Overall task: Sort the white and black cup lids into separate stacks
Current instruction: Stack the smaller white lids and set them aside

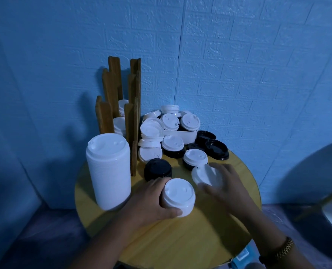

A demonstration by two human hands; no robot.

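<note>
My left hand [151, 200] grips a short stack of white lids [178, 195] standing on the round yellow table [180, 239]. My right hand [225, 183] holds a single white lid [205, 174], tilted and blurred, just right of that stack. A tall stack of white lids [108, 169] stands at the left. A short black stack [157, 168] sits behind my left hand. Mixed stacks of white over black lids [172, 145] [195, 157] stand further back. Loose black lids [216, 147] lie at the right rear.
A white tub [180, 136] heaped with white and black lids stands at the back. A wooden lid holder [120, 105] with white lids inside rises at the back left against the blue wall. Another round table edge [316, 181] shows at the right.
</note>
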